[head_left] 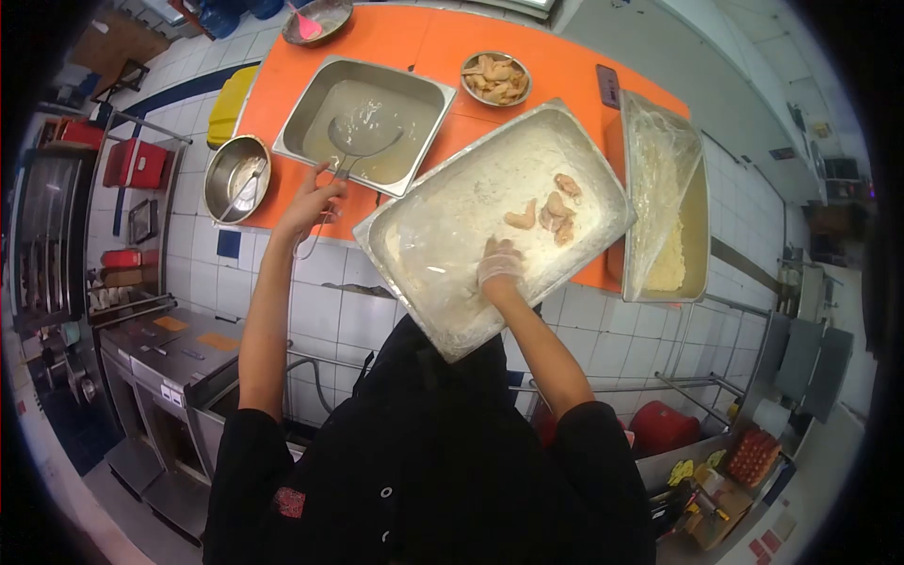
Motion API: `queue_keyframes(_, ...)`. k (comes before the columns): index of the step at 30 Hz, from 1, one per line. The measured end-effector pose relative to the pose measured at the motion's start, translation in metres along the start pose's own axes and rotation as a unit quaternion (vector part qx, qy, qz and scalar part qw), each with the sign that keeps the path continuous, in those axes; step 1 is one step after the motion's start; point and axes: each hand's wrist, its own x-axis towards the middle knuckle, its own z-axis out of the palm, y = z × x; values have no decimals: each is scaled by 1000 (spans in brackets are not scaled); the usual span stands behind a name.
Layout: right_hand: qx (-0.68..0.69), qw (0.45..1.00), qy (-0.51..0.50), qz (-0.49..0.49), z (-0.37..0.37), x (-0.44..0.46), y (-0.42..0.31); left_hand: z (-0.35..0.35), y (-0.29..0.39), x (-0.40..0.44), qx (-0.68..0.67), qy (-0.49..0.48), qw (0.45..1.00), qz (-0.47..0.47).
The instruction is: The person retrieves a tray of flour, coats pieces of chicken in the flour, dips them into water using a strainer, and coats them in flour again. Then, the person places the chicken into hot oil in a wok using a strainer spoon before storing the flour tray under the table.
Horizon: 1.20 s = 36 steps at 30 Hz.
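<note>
My left hand (315, 202) is bare, at the handle of a skimmer (364, 137); its fingers look spread rather than wrapped round the handle. The skimmer's round mesh lies in cloudy liquid inside a steel pan (438, 127). My right hand (499, 264), in a clear plastic glove, rests open on the flour (452, 212) in a large, slanted steel tray (607, 174). Its fingertips are partly hidden. Several pieces of raw chicken (556, 217) lie on the flour just beyond this hand.
A bowl of chicken pieces (496, 79) and a phone (608, 86) stand at the back of the orange table (414, 33). On the right is a plastic-covered pan (697, 254) with yellowish contents. A steel bowl (213, 193) with a utensil sits left, near a yellow container (229, 105).
</note>
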Motion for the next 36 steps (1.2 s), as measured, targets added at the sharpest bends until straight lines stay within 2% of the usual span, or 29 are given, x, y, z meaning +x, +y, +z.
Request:
queue_keyframes(2,144,971,-98,-162,0,5,18,0,4,-3,-8,-4,1000,-9)
queue_keyframes(3,137,973,-97,-157,23,16,21,-2,4,-2,-13,-1,1000,-20)
queue_keyframes(5,153,950,-87,-259,94,49,30,-4,4,-4,-13,-10,1000,-17)
queue_keyframes(6,146,950,-86,-261,73,60,45,-6,10,-10,-20,-24,999,-13)
queue_keyframes(8,170,925,-232,-249,2,76,73,-13,7,-16,-30,-31,999,-9)
queue_keyframes(9,219,953,-101,-184,10,86,85,-18,3,-20,-33,-25,999,-10)
queue_keyframes(10,264,957,32,-115,22,94,101,-24,-2,-24,-65,-14,997,-28)
queue_keyframes(12,298,949,39,-90,-42,86,148,-34,-9,-38,-97,5,994,-47)
queue_keyframes(13,302,948,37,-95,-48,88,160,-38,-11,-51,-109,36,993,-35)
queue_keyframes(16,428,900,-77,15,-48,99,164,-58,-38,-78,-143,80,986,-14)
queue_keyframes(18,298,944,-118,78,-46,103,123,-72,-67,-89,-166,93,982,-6)
queue_keyframes(20,216,965,-125,77,-76,79,71,-79,-100,-106,-200,118,972,-25)
queue_keyframes(23,203,971,-93,82,-83,53,31,-79,-142,-120,-200,141,966,-85)
queue_keyframes(25,231,967,-105,3,-51,53,25,-84,-175,-127,-218,152,958,-105)
queue_keyframes(26,227,968,-104,9,-33,57,28,-86,-188,-132,-237,166,949,-128)
queue_keyframes(28,226,967,-38,-114,7,79,41,-86,-207,-145,-252,175,943,-133)
queue_keyframes(29,222,967,-37,-118,37,95,52,-89,-218,-157,-263,193,935,-140)
queue_keyframes(31,311,911,110,-248,87,143,95,-103,-248,-178,-279,208,926,-143)
queue_keyframes(32,237,934,124,-238,93,174,133,-107,-262,-193,-289,220,919,-150)
queue_keyframes(34,245,958,13,-146,43,193,168,-109,-276,-222,-305,253,905,-154)
queue_keyframes(35,320,938,-117,-60,-21,179,187,-110,-282,-235,-316,277,893,-160)
queue_keyframes(36,323,937,-117,-63,-41,175,183,-111,-290,-247,-314,280,893,-159)
